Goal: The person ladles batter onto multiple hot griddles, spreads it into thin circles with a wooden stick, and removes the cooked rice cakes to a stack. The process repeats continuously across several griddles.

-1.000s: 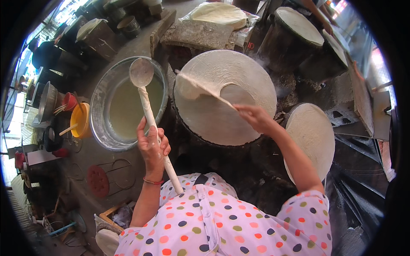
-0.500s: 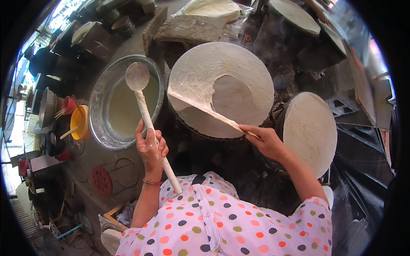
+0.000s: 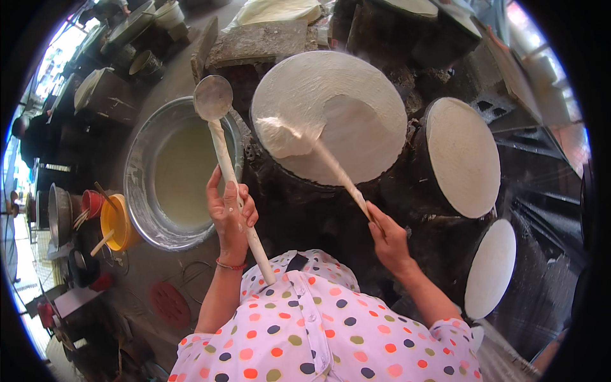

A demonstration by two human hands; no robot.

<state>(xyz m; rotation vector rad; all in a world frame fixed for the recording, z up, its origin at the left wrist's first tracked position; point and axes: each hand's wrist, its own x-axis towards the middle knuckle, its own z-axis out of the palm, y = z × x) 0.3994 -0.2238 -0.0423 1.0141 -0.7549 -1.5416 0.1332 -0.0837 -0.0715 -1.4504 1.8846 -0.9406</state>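
Observation:
My left hand [image 3: 230, 207] is closed around the long pale handle of a metal ladle [image 3: 213, 99]. The ladle stands slanted, its round bowl up beside the rim of a metal basin [image 3: 137, 210] with cloudy pale liquid. In my right hand [image 3: 389, 240] is a long thin stick [image 3: 342, 172], gripped at its near end. The stick's far part reaches over a round pale cooking surface [image 3: 363, 149] and meets a thin white sheet [image 3: 305, 79] there. At the left, part of the sheet looks bunched, and the stick's tip is hard to make out.
Two more round white-topped surfaces, a larger one [image 3: 463, 156] and a smaller one [image 3: 490, 270], lie at the right. A yellow bucket [image 3: 118, 223] and a red cup [image 3: 92, 202] are left of the basin. A worn board [image 3: 258, 43] lies at the back, near stacked pale sheets [image 3: 277, 11].
My right hand has drawn nearer to me and the stick has turned steeper, its far part off the surface's left edge. The view has shifted. My left hand still holds the ladle.

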